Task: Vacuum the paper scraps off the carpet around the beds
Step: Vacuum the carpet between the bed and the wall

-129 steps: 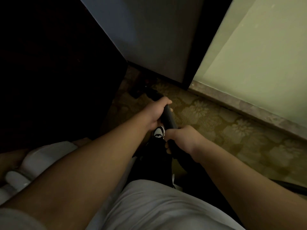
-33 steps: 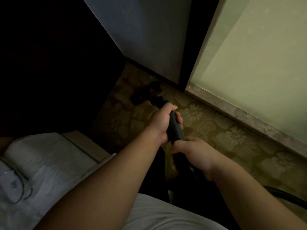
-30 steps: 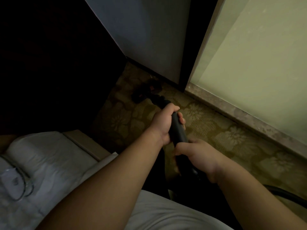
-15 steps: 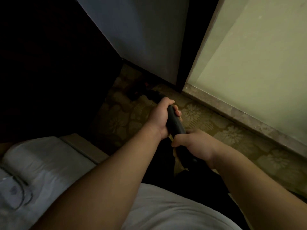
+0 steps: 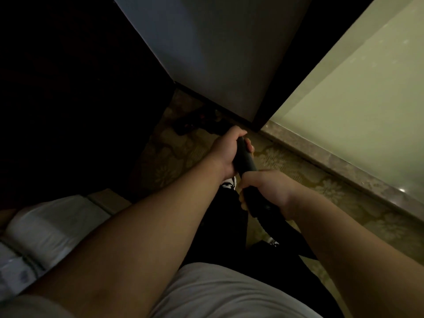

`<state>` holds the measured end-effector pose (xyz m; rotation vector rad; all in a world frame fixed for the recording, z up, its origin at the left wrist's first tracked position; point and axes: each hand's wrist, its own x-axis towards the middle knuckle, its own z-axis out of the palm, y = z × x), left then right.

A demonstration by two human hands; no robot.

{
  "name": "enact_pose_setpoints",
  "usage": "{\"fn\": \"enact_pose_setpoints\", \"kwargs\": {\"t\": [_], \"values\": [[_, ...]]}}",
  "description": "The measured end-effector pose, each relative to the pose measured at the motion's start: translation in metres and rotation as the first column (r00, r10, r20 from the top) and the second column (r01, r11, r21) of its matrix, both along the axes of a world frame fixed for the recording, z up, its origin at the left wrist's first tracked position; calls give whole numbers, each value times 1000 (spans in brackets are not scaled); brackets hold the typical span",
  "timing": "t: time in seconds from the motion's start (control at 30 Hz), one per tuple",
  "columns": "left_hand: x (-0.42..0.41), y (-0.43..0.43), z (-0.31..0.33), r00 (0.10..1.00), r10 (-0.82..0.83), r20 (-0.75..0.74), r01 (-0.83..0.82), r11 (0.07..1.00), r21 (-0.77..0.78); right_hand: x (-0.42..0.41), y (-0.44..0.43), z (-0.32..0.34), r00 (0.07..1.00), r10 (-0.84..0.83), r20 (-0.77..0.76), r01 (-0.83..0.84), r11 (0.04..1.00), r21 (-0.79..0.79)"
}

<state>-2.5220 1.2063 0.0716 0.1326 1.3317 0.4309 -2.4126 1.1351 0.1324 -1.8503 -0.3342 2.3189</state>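
Both hands grip a black vacuum wand (image 5: 245, 159) that slants away from me toward the dark corner. My left hand (image 5: 226, 154) holds it higher up, nearer the nozzle. My right hand (image 5: 267, 189) holds it just behind, where the ribbed hose begins. The dark nozzle head (image 5: 195, 123) lies on the flower-patterned carpet (image 5: 183, 161) close to the wall's base. No paper scraps show in this dim light.
A white-covered bed corner (image 5: 52, 221) lies at lower left. A dark piece of furniture (image 5: 68, 99) fills the left. Ahead stands a grey panel (image 5: 218, 53), and a pale wall with a stone skirting (image 5: 332, 164) runs along the right. My shoe (image 5: 228, 182) shows under the hands.
The wand and both hands have pushed forward toward the corner, then drawn back a little. The view has shifted, so less of the bed shows now.
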Motion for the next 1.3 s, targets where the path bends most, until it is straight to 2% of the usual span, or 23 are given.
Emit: {"fn": "enact_pose_setpoints", "kwargs": {"t": [0.2,0.33,0.53,0.97,1.3], "values": [[16,-1,-4,982,-180,-52,180,984,4,2,-11,-1,976,-187,-108,170,974,-151],[24,0,7,973,-226,-53,224,974,-37,8,-17,4,951,-261,-166,223,950,-218],[47,-25,15,970,-240,-37,237,969,-69,27,-46,18,931,-302,-206,252,938,-237],[91,-170,24,989,-139,55,146,980,-137,77,-189,34,959,-252,-133,222,953,-206],[112,-269,62,978,59,199,-14,975,-222,120,-274,69,999,-10,36,11,999,-34]]}}
